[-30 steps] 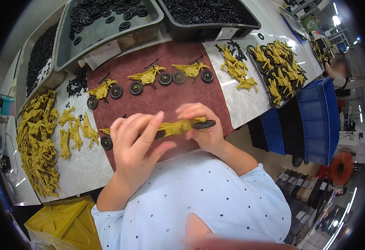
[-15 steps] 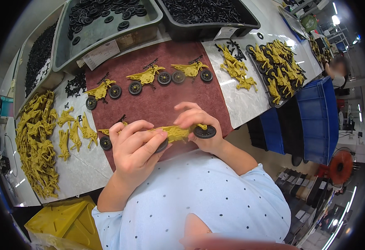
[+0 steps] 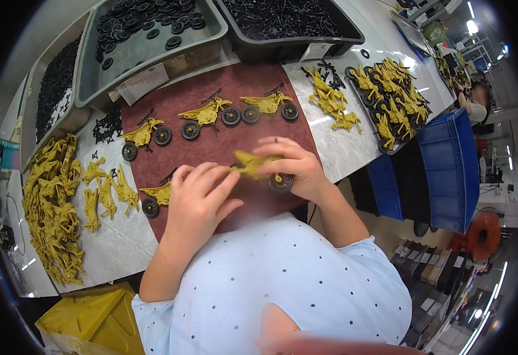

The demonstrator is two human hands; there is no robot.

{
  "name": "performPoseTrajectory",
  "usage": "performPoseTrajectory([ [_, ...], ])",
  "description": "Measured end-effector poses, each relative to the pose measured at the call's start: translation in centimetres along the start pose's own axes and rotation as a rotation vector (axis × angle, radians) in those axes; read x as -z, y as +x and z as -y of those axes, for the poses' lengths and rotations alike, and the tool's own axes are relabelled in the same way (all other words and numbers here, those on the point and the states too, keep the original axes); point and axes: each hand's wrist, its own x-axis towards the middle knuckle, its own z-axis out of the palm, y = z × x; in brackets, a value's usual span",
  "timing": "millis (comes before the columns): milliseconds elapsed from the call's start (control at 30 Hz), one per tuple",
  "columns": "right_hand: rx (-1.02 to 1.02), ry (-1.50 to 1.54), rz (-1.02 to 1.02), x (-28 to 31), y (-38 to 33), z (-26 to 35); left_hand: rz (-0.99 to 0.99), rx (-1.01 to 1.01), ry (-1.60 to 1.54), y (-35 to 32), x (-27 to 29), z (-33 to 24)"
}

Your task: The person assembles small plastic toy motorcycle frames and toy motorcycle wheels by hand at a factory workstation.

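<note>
White label (image 3: 143, 83) on grey bin (image 3: 135, 56), smaller label (image 3: 316, 51) on black bin (image 3: 271, 51), print illegible

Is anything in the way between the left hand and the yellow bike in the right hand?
Nothing visible is: the left hand has its fingertips right beside the yellow bike held in the right hand. Whether they touch, I can't tell.

Yel. toy bike (image 3: 248, 164) in R hand (image 3: 299, 168)

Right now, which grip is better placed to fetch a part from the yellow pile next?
Left, I'd judge: the left grip is nearer the yellow pile, though whether it touches the yellow toy is unclear. The right grip holds that toy, farther off.
</note>
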Motion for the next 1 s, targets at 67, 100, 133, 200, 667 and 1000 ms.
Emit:
performPoseTrajectory([
  [67,-0.066,-0.13,0.109,1.1,-0.6,-1.4,0.013,0.041,0.023,-0.2,0.8,0.7],
  [100,-0.191,-0.052,0.174,1.6,-0.9,-1.9,-0.028,0.091,0.083,-0.7,0.9,1.5],
  [133,-0.192,-0.056,0.173,2.4,-1.0,-2.0,-0.069,0.142,0.143,-1.1,1.2,2.3],
  [200,-0.31,-0.023,0.315,4.0,-0.9,-2.1,-0.061,0.191,0.154,-1.9,2.0,3.5],
  [667,-0.619,-0.566,-0.315,9.8,-0.9,-8.0,-0.024,0.474,0.113,-5.5,4.4,6.6],
  [1000,-0.456,-0.999,-0.195,8.3,1.1,-9.7,-0.108,0.529,0.134,-8.2,7.0,7.5],
])
